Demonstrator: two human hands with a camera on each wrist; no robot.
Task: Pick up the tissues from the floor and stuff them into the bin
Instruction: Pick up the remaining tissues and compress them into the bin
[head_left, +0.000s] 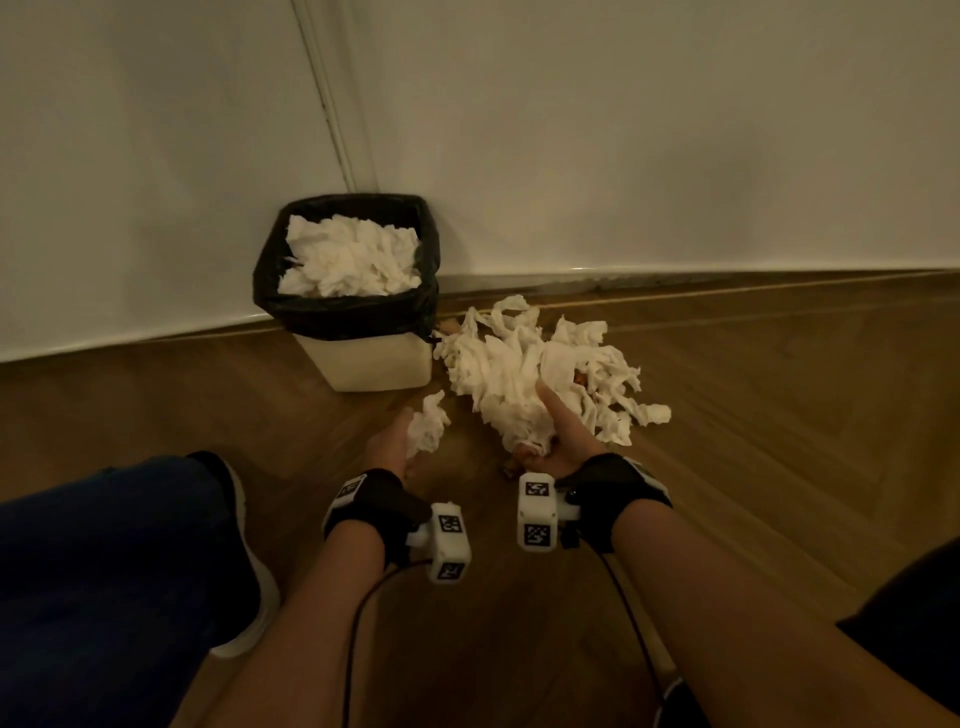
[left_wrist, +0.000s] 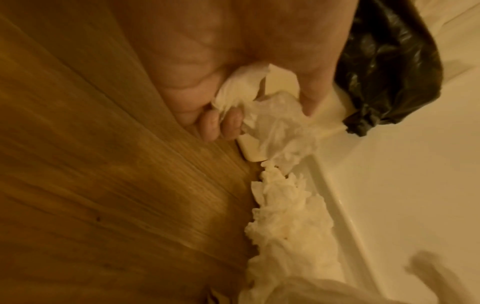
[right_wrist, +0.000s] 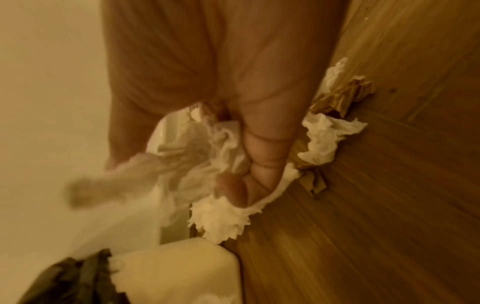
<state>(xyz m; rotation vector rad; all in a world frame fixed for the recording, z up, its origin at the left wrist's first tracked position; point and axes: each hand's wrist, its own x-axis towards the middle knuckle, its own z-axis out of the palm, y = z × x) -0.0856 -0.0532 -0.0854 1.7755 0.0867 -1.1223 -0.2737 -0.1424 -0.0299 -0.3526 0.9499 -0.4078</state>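
A cream bin (head_left: 379, 364) with a black liner (head_left: 358, 312) stands in the wall corner, heaped with white tissues (head_left: 353, 257). A large pile of crumpled tissues (head_left: 545, 364) lies on the wooden floor to its right. My left hand (head_left: 397, 441) grips a small wad of tissue (head_left: 428, 428), seen pinched between curled fingers (left_wrist: 210, 125) in the left wrist view. My right hand (head_left: 561, 431) grips a big bunch of tissues (right_wrist: 223, 148) at the pile's near edge. The bin (right_wrist: 182, 269) shows below it in the right wrist view.
White walls and a skirting board (head_left: 727, 278) run behind the bin and pile. Brown paper scraps (right_wrist: 340, 98) lie among the tissues. My leg and shoe (head_left: 244, 545) sit at the lower left. Cables trail from both wrist cameras.
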